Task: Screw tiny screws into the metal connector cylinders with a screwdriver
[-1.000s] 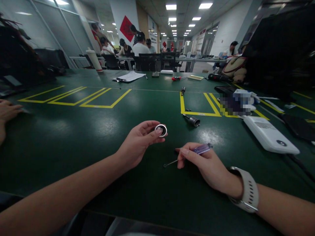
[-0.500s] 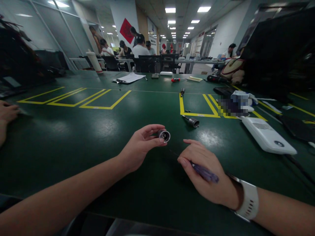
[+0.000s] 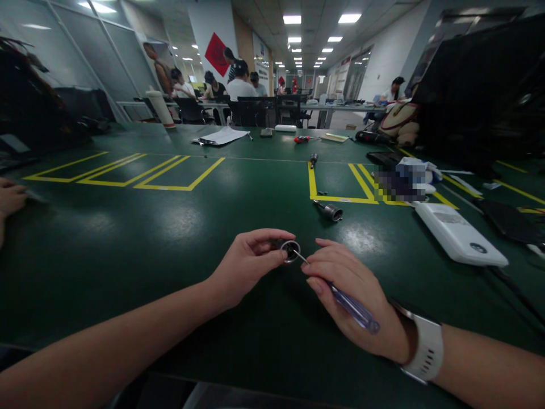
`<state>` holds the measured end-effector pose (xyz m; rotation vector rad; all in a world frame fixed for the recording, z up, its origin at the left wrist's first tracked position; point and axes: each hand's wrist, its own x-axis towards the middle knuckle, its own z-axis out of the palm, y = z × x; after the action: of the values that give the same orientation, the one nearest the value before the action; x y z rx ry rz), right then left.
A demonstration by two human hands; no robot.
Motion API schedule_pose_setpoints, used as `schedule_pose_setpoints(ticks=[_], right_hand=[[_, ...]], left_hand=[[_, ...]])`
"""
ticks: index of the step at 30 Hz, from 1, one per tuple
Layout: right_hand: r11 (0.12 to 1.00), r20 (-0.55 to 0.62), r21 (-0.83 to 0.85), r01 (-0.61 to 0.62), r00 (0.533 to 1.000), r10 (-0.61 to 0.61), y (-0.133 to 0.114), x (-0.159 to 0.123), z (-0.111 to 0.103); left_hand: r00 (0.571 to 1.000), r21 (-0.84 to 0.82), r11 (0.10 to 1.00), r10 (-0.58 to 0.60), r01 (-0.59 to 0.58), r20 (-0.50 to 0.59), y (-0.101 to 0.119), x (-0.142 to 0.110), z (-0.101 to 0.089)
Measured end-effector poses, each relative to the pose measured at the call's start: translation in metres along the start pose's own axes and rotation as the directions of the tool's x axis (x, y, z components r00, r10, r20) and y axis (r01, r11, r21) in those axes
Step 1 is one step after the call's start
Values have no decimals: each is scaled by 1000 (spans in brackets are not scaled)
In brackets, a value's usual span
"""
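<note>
The left hand (image 3: 251,261) grips a metal cup (image 3: 290,251), its open end turned toward the right hand (image 3: 351,284), which grasps a screwdriver (image 3: 352,307) — shaft tip at the cup's mouth. Both are above the green table (image 3: 106,267); beyond, a second cup (image 3: 332,212) lies by yellow tape (image 3: 349,200).
</note>
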<state>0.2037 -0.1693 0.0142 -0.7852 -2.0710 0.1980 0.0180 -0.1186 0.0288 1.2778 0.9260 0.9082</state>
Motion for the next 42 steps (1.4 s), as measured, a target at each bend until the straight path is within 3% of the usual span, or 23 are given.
schedule_pose_setpoints(ticks=[13, 24, 28, 33, 37, 42], right_hand=[[998, 25, -39, 56, 998, -55, -1, 0, 2], [998, 13, -45, 42, 999, -41, -2, 0, 2], [1000, 4, 8, 4, 1000, -4, -1, 0, 0], [994, 20, 53, -94, 996, 93, 0, 3, 3], [934, 39, 126, -335, 942, 332, 4, 12, 3], [744, 56, 284, -605, 785, 617, 28, 33, 4]], left_hand=[[994, 194, 978, 87, -72, -68, 3, -1, 3], [991, 177, 979, 117, -105, -60, 1, 0, 3], [995, 175, 981, 89, -79, -46, 3, 7, -4], [990, 276, 956, 125, -103, -62, -1, 32, -28], [968, 567, 801, 250, -190, -29, -7, 62, -49], [921, 751, 573, 373, -326, 115, -9, 99, -68]])
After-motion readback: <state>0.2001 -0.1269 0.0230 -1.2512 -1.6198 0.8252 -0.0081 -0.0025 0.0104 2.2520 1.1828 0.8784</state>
